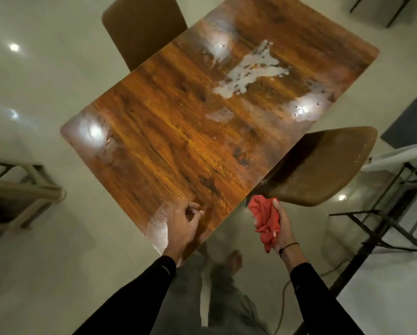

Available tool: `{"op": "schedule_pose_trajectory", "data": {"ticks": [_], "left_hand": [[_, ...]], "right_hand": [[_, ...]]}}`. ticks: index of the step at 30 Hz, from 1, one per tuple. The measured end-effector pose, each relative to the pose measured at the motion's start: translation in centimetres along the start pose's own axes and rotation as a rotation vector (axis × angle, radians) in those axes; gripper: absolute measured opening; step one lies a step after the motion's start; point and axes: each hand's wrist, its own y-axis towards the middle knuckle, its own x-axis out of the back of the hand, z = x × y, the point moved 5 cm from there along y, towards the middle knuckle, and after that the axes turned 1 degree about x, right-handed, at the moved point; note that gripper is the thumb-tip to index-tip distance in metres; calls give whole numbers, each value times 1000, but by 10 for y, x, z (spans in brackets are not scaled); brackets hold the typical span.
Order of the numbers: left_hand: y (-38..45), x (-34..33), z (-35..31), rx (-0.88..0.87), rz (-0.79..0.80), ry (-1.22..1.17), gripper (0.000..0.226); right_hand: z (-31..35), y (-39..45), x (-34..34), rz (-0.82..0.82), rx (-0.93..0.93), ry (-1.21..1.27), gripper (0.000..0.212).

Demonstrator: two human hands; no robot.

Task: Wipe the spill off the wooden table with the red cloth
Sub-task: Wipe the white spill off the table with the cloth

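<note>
Right hand (281, 228) grips the bunched red cloth (265, 221), fingers curled round it, held off the table's near right edge above the floor (45, 274). Left hand (183, 228) hangs over the near corner of the wooden table (178, 141), fingers loosely curled, holding nothing; contact with the wood is unclear. The white spill (248, 71) sits toward the far end, well apart from both hands, bare wood between. One brown chair (323, 165) tucks against the right edge, another chair (142, 27) at the far left edge.
</note>
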Motion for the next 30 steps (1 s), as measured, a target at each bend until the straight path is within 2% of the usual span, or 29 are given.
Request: {"op": "schedule_pose_trajectory", "data": {"ticks": [2,6,9,13,16,18,22,25,27,30], "left_hand": [[3,-4,7,31,-31,-5,12],[15,-12,14,56,-54,-20,13],[34,-14,11,59,-61,-23,14],[50,-10,5,76,-149,-56,14],[54,-1,3,83,-250,-97,8],[54,12,5,84,-356,-162,15],[51,44,26,137,-563,-254,25],[38,65,52,195,-778,-325,30],[26,72,70,251,-885,-358,34],[7,74,93,312,-974,-403,37]], "right_hand": [[9,15,-20,45,18,-79,76],[18,41,-62,122,41,-199,48],[28,57,-84,112,119,-286,56],[39,76,-97,93,313,-683,64],[36,87,-104,105,391,-800,63],[29,95,-112,138,426,-904,67],[-7,109,-141,302,574,-1228,75],[-52,118,-167,499,850,-1738,83],[-81,120,-189,592,1015,-1982,83],[-120,112,-222,793,1099,-2071,82]]}}
